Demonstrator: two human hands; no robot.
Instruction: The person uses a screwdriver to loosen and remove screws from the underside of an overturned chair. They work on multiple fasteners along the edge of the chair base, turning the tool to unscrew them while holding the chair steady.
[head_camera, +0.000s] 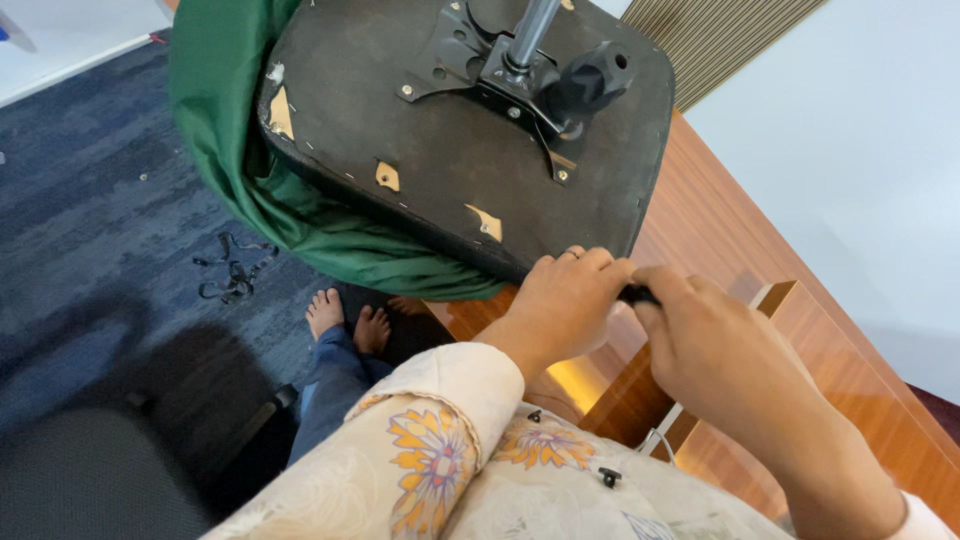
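Nearest, my left hand (565, 305) and right hand (715, 350) both close on one small black tool handle (637, 294), at the edge of the upturned black chair seat base (440, 160) lying on the brown wooden desk (720, 230). Beyond: green fabric cover (225, 120) bunched round the seat, partly off; black knob (588, 82) and mounting plate (470, 60) still attached. How much remains, I cannot judge.
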